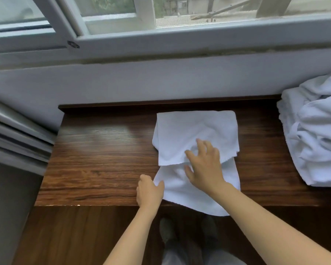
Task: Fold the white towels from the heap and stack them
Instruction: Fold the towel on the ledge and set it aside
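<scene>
Towel [195, 131] lies mid-surface, partly folded: far half doubled back toward the person, its free edge landing short of the near edge, which droops over the front lip of the wooden surface [103, 150]. Left hand [149, 191] at 7 o'clock of the towel, grip clamped on the near-left corner, thumb on top, fingers curled under the cloth. Right hand [203, 165] flat on the overlap seam, fingers spread, grip apart, pressing down. Heap of unfolded towels [313, 134] at 3 o'clock, well apart from the work. Judgement: step in hand is squaring the fold. Do it well by keeping the right palm as the anchor, pulling the left corner taut toward 9 o'clock to kill the diagonal wrinkle running under the right fingers, then sweeping the palm outward toward 3 o'clock; the top layer's right edge sits skewed and ragged, so align it before the next fold or the stack will lean. Pull the overhang back onto the surface first. Hard to make out: left fingertips hidden under the cloth; near-right corner covered by the right forearm; heap cut off at frame right, so its count is unknown; no finished stack visible anywhere.
</scene>
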`<state>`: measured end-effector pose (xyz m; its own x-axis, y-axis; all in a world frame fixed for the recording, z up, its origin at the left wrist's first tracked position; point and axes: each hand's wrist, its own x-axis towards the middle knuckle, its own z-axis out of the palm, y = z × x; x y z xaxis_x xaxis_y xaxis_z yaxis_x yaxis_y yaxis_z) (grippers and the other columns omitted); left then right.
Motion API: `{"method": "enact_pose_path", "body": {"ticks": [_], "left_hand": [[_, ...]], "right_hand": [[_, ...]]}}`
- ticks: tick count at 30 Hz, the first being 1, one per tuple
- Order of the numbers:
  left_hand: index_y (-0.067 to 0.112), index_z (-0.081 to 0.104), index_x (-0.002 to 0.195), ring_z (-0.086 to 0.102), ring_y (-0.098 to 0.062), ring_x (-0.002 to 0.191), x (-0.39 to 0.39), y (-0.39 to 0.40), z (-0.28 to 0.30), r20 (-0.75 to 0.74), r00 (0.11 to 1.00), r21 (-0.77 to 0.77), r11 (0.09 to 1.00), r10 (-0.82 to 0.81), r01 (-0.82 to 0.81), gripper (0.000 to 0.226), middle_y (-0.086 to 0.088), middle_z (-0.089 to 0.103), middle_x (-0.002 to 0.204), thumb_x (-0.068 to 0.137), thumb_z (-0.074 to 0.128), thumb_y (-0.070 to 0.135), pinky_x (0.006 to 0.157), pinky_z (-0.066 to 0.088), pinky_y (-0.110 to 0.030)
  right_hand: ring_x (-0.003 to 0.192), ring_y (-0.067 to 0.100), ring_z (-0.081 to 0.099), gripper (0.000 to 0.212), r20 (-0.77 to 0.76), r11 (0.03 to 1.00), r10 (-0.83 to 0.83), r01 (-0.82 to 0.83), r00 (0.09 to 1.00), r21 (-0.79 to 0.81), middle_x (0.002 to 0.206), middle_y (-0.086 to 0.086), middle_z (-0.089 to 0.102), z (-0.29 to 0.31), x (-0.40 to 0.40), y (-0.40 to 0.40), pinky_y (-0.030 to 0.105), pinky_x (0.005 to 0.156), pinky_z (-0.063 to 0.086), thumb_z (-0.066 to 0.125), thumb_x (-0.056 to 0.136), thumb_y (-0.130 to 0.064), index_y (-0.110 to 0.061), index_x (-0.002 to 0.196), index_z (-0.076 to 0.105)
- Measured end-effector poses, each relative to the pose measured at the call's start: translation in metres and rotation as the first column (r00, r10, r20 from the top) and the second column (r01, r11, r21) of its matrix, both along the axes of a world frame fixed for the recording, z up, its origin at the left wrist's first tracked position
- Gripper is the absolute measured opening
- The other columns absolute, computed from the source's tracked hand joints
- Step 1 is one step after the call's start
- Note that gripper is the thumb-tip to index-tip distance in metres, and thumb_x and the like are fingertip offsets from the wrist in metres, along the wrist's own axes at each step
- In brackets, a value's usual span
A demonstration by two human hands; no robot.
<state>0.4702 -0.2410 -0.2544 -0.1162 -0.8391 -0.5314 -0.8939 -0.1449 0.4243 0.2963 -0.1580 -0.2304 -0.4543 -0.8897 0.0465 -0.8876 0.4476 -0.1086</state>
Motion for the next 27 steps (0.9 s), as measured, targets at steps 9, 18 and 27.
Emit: {"method": "enact_pose_path", "body": {"ticks": [9, 18, 27], "left_hand": [[0.013, 0.061, 0.095, 0.068, -0.025, 0.072, -0.018, -0.024, 0.02, -0.489, 0.841, 0.151, 0.972, 0.233, -0.182, 0.021, -0.012, 0.07, 0.092, 0.096, 0.062, 0.034, 0.058, 0.06, -0.037], [0.019, 0.062, 0.101, 0.075, -0.016, 0.078, -0.049, -0.035, 0.051, -0.706, 0.613, 0.13, 0.915, 0.356, -0.382, 0.011, -0.004, 0.076, 0.083, 0.094, 0.069, 0.015, 0.073, 0.064, -0.041], [0.007, 0.061, 0.115, 0.077, -0.022, 0.089, -0.049, -0.032, 0.063, -0.665, 0.315, 0.542, 0.728, 0.677, -0.42, 0.015, -0.018, 0.074, 0.103, 0.101, 0.058, 0.004, 0.072, 0.063, -0.033]], "right_hand": [[0.07, 0.024, 0.058, 0.011, 0.37, 0.958, 0.202, -0.104, 0.907, -0.269, 0.074, -0.001, 0.062, -0.009, 0.027, -0.067, 0.033, 0.067, 0.043, 0.065, 0.092, -0.011, -0.013, 0.082, 0.065], [0.073, 0.017, 0.059, 0.01, 0.409, 0.873, 0.256, -0.028, 0.876, -0.487, 0.081, 0.001, 0.068, 0.012, 0.012, -0.066, 0.028, 0.066, 0.049, 0.068, 0.095, -0.018, -0.01, 0.091, 0.073], [0.066, 0.022, 0.054, 0.019, 0.309, 0.829, 0.31, -0.097, 0.899, -0.55, 0.072, 0.004, 0.058, 0.009, 0.031, -0.049, 0.036, 0.061, 0.052, 0.058, 0.093, -0.016, -0.009, 0.084, 0.072]]}}
